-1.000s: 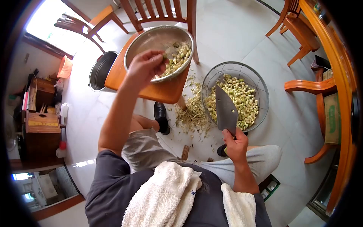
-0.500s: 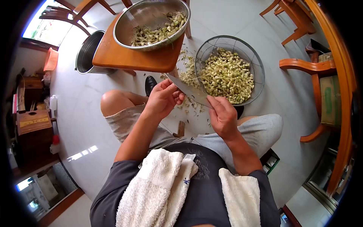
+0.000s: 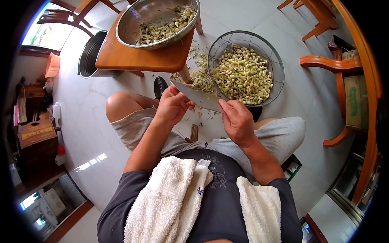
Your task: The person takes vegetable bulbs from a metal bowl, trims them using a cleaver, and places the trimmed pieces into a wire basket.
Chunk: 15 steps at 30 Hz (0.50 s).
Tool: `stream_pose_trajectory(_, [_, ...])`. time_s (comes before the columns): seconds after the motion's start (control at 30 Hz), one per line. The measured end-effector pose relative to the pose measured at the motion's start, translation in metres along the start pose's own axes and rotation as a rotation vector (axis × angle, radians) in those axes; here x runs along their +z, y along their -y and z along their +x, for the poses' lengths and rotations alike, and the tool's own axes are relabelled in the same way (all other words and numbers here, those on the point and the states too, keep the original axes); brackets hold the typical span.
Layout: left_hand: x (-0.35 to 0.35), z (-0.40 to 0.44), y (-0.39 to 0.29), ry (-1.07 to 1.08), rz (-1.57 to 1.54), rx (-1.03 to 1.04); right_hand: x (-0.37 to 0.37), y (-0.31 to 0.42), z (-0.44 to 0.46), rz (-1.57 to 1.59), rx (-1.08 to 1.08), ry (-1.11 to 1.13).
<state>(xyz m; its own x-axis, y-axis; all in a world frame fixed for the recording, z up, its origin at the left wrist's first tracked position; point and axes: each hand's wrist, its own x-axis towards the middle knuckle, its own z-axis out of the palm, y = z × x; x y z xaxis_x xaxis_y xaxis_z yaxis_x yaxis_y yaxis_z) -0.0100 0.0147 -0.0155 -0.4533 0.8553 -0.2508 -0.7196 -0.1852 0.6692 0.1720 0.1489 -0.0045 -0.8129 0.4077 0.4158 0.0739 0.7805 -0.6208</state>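
My right hand [image 3: 238, 121] grips the handle end of a broad grey cleaver [image 3: 198, 97], whose blade points left. At the blade's far end, my left hand [image 3: 173, 106] has its fingers curled together; whatever is between them is too small or hidden to make out. A metal strainer bowl [image 3: 133, 24] with greenish untrimmed pieces sits on the wooden chair seat [image 3: 142, 60]. To the right, on the floor, a round wire basket [image 3: 279, 77] holds many pale green-white pieces [image 3: 243, 75]. Trimmings [image 3: 200, 77] lie scattered between chair and basket.
A dark metal bucket [image 3: 91, 54] stands left of the chair. Wooden furniture and a green-marked box [image 3: 355, 101] are at the right. A small wooden cabinet [image 3: 37, 131] and an orange basket [image 3: 52, 65] are at the left. White towels [image 3: 162, 198] hang over my chest.
My left hand has come from the strainer bowl down to the cleaver's blade. The cleaver has turned from upright to slanting left. The view has tilted, so the bowl and basket appear higher.
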Motion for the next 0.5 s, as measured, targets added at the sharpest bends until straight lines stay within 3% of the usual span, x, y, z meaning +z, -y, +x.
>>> stream_pose_trajectory(0.5, [-0.0043, 0.0023, 0.0051, -0.035, 0.005, 0.007, 0.0031, -0.0038, 0.0008, -0.020, -0.023, -0.019])
